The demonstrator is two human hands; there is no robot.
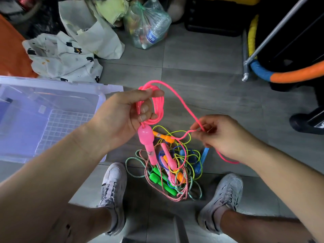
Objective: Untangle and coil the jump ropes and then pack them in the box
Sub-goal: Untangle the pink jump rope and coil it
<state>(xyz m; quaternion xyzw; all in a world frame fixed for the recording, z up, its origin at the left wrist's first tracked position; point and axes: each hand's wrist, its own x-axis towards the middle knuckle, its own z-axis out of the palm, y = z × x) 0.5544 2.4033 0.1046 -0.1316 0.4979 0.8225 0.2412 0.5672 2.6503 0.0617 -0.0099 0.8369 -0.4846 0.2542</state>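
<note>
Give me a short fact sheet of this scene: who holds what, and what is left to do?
left hand: grips the coiled part of the pink jump rope, its handle hanging below
right hand: pinches the same rope's loose strand
tangled pile: other coloured ropes on the floor between the shoes
box: clear plastic, open, to the person's left; no rope visible inside
stage: pink rope partly coiled; nothing packed yet

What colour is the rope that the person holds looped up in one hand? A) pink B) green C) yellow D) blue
A: the left hand grips a bundle of loops of the pink rope, whose pink handle hangs below, and the right hand pinches its free strand.
</note>
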